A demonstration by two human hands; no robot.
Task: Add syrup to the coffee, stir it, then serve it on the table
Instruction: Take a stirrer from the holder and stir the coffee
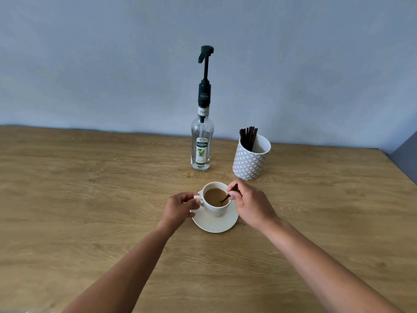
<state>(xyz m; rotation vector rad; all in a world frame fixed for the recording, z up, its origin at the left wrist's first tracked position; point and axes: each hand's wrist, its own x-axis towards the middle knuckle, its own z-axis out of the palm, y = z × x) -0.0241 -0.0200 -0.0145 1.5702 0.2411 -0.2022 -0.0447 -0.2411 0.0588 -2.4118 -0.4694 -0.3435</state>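
A white cup point(215, 210) of light-brown coffee point(214, 196) stands on a white saucer point(216, 224) in the middle of the wooden table point(90, 199). My left hand point(179, 207) pinches the cup's handle at its left side. My right hand point(249, 204) holds a thin dark stirrer point(228, 195) between its fingertips, and the stirrer's lower end is dipped in the coffee at the cup's right side. Behind the cup stands a clear syrup bottle point(201, 145) with a tall black pump, untouched.
A patterned white and grey holder point(250, 160) with several dark stirrers stands right of the bottle. A blue-grey wall runs along the table's far edge. The table's right edge slants in at the far right.
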